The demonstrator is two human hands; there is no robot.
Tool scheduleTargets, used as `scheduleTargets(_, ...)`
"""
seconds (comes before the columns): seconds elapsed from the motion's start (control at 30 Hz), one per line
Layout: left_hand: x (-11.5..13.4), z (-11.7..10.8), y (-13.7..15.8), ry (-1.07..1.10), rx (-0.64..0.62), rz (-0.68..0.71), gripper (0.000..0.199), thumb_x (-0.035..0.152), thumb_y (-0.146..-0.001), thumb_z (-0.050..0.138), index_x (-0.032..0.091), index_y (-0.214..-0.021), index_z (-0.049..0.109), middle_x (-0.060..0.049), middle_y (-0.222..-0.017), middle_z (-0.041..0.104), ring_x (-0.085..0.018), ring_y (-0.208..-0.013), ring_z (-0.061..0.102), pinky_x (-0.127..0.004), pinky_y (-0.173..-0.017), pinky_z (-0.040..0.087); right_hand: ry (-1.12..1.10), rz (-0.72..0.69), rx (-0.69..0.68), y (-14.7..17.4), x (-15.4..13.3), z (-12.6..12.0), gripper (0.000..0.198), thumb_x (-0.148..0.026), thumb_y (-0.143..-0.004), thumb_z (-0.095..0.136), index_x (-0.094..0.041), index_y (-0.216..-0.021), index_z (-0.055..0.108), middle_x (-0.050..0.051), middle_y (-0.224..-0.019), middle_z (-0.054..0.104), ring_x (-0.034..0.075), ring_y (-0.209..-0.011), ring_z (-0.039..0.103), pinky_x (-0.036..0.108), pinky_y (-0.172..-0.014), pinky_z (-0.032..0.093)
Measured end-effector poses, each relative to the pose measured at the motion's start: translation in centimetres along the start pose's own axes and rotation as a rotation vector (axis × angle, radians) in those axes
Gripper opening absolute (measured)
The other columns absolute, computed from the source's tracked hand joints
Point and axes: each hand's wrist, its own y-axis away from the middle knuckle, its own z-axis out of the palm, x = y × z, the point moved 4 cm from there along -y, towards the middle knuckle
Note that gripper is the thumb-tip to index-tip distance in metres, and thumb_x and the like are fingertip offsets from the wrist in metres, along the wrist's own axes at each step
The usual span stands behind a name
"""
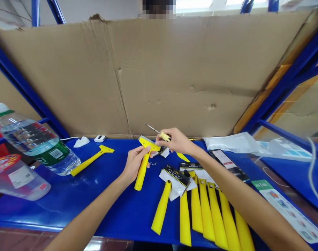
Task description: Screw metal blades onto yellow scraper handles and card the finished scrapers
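Note:
My left hand is closed round the handle of a yellow scraper, just below its wide head, with the handle pointing toward me. A strip of blade shows along the head's far edge. In my right hand is a screwdriver with a pale yellow handle; its metal shaft points up and left, above the scraper head, and its tip touches nothing. Small screws lie on the blue table just right of my left hand. Another yellow scraper rests to the left.
Several yellow scrapers, some with black-and-white packaging, lie at front right. A phone and a printed card are beyond my right arm. A water bottle and a plastic jar stand left. A cardboard wall closes the back.

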Motion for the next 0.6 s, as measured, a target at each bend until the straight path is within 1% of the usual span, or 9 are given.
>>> scheduleTargets(0.03,-0.2,0.0,0.0,-0.003,0.002,-0.006,0.039,0.051,-0.083,0.086,0.013,-0.087,0.077,-0.009,-0.087,0.077,-0.011,-0.054,0.061,-0.022,-0.046,0.052,0.024,0.002,-0.015,0.0,0.2,0.2,0.015,-0.032,-0.092,0.073,-0.017,-0.091,0.074,-0.001,-0.075,0.066,0.008,-0.049,0.054,0.023,-0.050,0.043)
scheduleTargets(0.1,-0.4,0.1,-0.1,-0.005,0.006,-0.021,0.039,0.051,-0.083,0.085,0.013,-0.090,0.079,-0.009,-0.087,0.076,-0.012,-0.057,0.063,-0.023,-0.047,0.054,0.035,-0.005,-0.027,-0.1,0.7,0.6,0.013,-0.028,-0.091,0.073,-0.016,-0.090,0.075,0.003,-0.086,0.069,0.008,-0.054,0.056,0.022,-0.051,0.044)
scheduleTargets(0.2,-0.7,0.0,-0.1,-0.003,0.015,-0.040,0.038,0.051,-0.084,0.084,0.013,-0.089,0.079,-0.008,-0.085,0.075,-0.012,-0.054,0.062,-0.024,-0.047,0.053,-0.031,-0.008,-0.044,-0.2,1.7,1.2,0.015,-0.030,-0.089,0.076,-0.014,-0.092,0.077,0.009,-0.109,0.068,0.010,-0.063,0.062,0.022,-0.048,0.047)
scheduleTargets(0.27,-0.9,0.0,-0.1,0.000,0.021,-0.048,0.037,0.050,-0.085,0.084,0.013,-0.087,0.078,-0.007,-0.085,0.074,-0.011,-0.052,0.061,-0.024,-0.046,0.052,-0.081,0.012,-0.073,-0.2,2.3,1.6,0.015,-0.029,-0.089,0.077,-0.014,-0.092,0.077,0.010,-0.114,0.065,0.012,-0.066,0.064,0.023,-0.047,0.048)
scheduleTargets(0.4,-1.1,0.2,0.0,0.002,0.018,-0.063,0.036,0.049,-0.084,0.085,0.014,-0.089,0.079,-0.007,-0.085,0.073,-0.012,-0.055,0.062,-0.025,-0.048,0.054,-0.145,0.038,-0.107,-0.3,3.2,2.4,0.011,-0.025,-0.087,0.075,-0.015,-0.090,0.078,0.009,-0.111,0.066,0.012,-0.066,0.064,0.023,-0.045,0.051)
scheduleTargets(0.53,-1.3,0.4,0.0,0.004,0.002,-0.070,0.036,0.049,-0.085,0.085,0.014,-0.091,0.080,-0.006,-0.082,0.071,-0.012,-0.055,0.061,-0.025,-0.048,0.053,-0.221,0.067,-0.125,-0.4,3.6,3.1,0.022,-0.036,-0.085,0.082,-0.015,-0.089,0.075,0.007,-0.099,0.074,0.011,-0.056,0.060,0.025,-0.043,0.050)
scheduleTargets(0.6,-1.3,0.2,-0.1,-0.010,0.006,-0.073,0.035,0.049,-0.085,0.085,0.014,-0.090,0.079,-0.005,-0.081,0.070,-0.012,-0.054,0.061,-0.025,-0.048,0.052,-0.240,0.100,-0.120,-0.4,3.8,3.4,0.024,-0.038,-0.085,0.083,-0.016,-0.090,0.073,0.005,-0.093,0.077,0.011,-0.055,0.061,0.025,-0.044,0.050)
